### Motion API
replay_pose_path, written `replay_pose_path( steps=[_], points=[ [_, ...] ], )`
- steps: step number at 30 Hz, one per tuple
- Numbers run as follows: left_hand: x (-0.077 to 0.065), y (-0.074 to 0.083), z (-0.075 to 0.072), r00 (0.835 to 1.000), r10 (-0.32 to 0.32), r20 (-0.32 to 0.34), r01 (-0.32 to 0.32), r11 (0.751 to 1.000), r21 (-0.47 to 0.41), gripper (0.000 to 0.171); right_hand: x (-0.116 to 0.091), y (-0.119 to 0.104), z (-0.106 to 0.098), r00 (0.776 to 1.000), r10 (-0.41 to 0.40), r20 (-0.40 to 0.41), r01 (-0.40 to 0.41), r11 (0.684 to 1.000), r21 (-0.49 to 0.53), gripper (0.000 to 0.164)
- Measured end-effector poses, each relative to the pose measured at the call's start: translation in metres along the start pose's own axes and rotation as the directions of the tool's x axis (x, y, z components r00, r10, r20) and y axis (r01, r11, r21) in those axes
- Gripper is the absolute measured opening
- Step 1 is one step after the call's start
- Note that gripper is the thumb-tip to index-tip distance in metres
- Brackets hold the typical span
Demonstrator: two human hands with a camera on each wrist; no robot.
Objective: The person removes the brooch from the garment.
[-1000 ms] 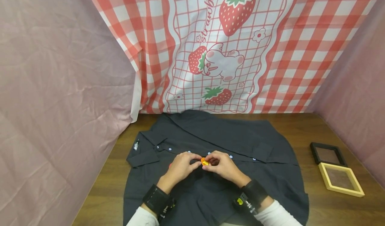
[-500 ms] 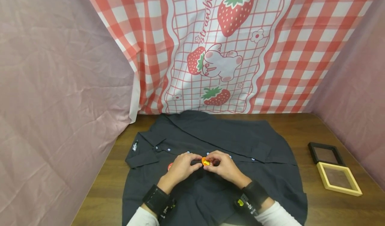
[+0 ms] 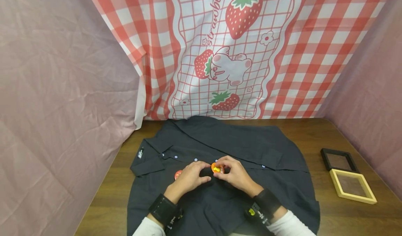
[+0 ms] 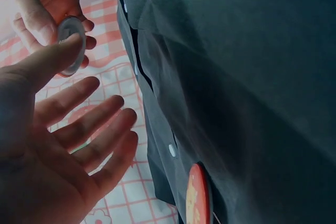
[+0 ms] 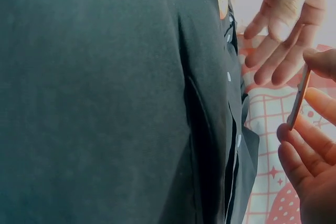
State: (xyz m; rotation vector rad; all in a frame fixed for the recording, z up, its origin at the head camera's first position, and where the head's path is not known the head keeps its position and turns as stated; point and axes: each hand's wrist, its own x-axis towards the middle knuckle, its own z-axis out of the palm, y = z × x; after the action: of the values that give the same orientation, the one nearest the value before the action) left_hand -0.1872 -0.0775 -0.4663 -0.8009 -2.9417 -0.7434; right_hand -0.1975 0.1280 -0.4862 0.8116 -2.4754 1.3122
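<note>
A dark button-up shirt (image 3: 267,190) lies spread out, its collar to the left. Above its button placket, my right hand (image 3: 236,175) pinches a round orange-and-yellow pin badge (image 3: 217,168) between thumb and fingers. The left wrist view shows the grey back of this badge (image 4: 79,56). My left hand (image 3: 188,177) is just left of the badge, its fingers extended and holding nothing. In the right wrist view a gap shows between the left hand (image 5: 289,30) and the badge's edge (image 5: 298,100). A red pin badge (image 3: 177,174) sits on the shirt, partly behind the left hand.
On the wooden table (image 3: 106,194), a black frame (image 3: 353,161) and a pale wood frame (image 3: 334,183) lie at the right. A red-checked strawberry cloth (image 3: 289,100) hangs at the back. Pink cloth (image 3: 72,107) hangs at both sides.
The left fingers have come away from the orange badge, and the right hand has shifted it slightly, turning more of its face into view. More of the red badge shows now.
</note>
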Motion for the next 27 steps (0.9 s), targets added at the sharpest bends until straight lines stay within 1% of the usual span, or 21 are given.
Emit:
replay_pose_path(
  steps=[5, 9, 14, 19, 24, 27],
  points=[
    [-0.002, -0.002, 0.003, 0.998, -0.025, 0.059, 0.025, 1.000, -0.001, 0.049, -0.001, 0.000, 0.000, 1.000, -0.014, -0.011, 0.014, 1.000, 0.001, 0.028],
    [-0.003, -0.003, 0.004, 0.997, -0.030, 0.064, 0.030, 1.000, 0.001, 0.052, -0.001, 0.002, 0.000, 0.999, -0.029, -0.026, 0.028, 0.999, -0.016, 0.029],
    [-0.004, -0.004, 0.004, 0.997, -0.029, 0.065, 0.029, 1.000, 0.009, 0.051, -0.001, 0.003, 0.000, 0.999, -0.028, -0.028, 0.027, 0.999, -0.022, 0.028],
    [-0.005, -0.005, 0.003, 0.997, -0.013, 0.072, 0.012, 1.000, 0.015, 0.049, -0.001, 0.003, -0.005, 1.000, -0.002, -0.018, 0.001, 1.000, -0.021, 0.026],
    [-0.006, -0.007, 0.004, 0.997, 0.006, 0.078, -0.011, 0.998, 0.057, 0.049, -0.001, 0.004, -0.009, 0.999, 0.041, -0.010, -0.042, 0.998, -0.048, 0.025],
    [-0.007, -0.008, 0.005, 0.996, 0.012, 0.091, -0.020, 0.996, 0.088, 0.049, -0.002, 0.004, -0.011, 0.999, 0.048, -0.002, -0.048, 0.997, -0.056, 0.024]
  ],
)
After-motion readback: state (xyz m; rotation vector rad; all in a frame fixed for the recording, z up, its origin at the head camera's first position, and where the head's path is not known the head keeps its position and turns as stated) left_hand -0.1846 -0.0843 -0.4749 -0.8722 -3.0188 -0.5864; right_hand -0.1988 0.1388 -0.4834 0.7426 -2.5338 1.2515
